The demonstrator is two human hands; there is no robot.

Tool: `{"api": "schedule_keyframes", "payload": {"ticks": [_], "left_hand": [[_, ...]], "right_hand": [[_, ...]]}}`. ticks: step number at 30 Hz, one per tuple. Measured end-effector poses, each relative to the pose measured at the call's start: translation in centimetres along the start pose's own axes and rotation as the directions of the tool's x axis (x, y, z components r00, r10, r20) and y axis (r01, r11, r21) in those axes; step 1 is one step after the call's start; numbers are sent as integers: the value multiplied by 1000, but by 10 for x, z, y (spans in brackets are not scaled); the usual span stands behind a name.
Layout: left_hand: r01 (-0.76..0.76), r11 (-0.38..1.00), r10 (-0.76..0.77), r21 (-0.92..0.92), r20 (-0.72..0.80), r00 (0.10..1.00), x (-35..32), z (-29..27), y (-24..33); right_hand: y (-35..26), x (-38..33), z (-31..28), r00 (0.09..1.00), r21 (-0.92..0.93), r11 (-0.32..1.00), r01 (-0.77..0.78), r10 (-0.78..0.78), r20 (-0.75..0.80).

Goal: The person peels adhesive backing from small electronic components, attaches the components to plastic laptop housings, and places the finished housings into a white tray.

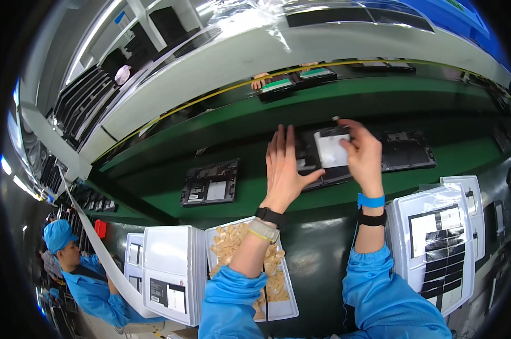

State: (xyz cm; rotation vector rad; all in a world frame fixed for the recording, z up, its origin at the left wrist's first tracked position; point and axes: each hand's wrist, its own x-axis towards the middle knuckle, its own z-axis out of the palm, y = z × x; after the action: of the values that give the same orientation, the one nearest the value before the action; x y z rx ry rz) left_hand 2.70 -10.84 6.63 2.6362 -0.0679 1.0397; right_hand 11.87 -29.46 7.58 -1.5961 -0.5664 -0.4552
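Before me on the green belt lies an open black electronic device casing (pixel 323 183), its edges blurred. A flat black-and-white battery pack (pixel 332 151) is over it. My right hand (pixel 364 153) pinches the pack's right edge between thumb and fingers. Flat against the casing's left side, my left hand (pixel 282 169) has its fingers stretched forward and its thumb pointing right; nothing is held in it. Similar casings lie on both sides, one at the left (pixel 210 183) with a white-labelled pack in it and one at the right (pixel 408 151), partly behind my right hand.
Stacked white trays stand left (pixel 173 254) and right (pixel 433 243), with flat packs in them. A white tray of tan pieces (pixel 278 277) is under my left forearm. Beyond a raised ledge, other hands (pixel 260 81) touch green-topped units. A blue-clad co-worker (pixel 86 282) sits at left.
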Motion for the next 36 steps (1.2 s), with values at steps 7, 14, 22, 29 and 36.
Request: {"api": "schedule_keyframes", "payload": {"ticks": [7, 14, 22, 29, 36], "left_hand": [[267, 963, -240, -36, 336, 911, -51, 93, -27], [285, 946, -227, -155, 313, 922, -50, 102, -39], [409, 849, -265, -334, 401, 877, -54, 73, -60], [104, 962, -71, -251, 135, 988, -41, 62, -39], [102, 977, -65, -188, 192, 979, -42, 45, -59]], "right_hand": [[62, 1, -25, 963, -478, 865, -149, 18, -268], [98, -2, -21, 883, -304, 900, -313, 159, -441], [109, -7, -4, 997, -336, 939, -70, 76, 6], [106, -15, 11, 969, -228, 960, -160, 196, 147], [113, -17, 29, 959, -263, 964, -45, 115, 257]]}}
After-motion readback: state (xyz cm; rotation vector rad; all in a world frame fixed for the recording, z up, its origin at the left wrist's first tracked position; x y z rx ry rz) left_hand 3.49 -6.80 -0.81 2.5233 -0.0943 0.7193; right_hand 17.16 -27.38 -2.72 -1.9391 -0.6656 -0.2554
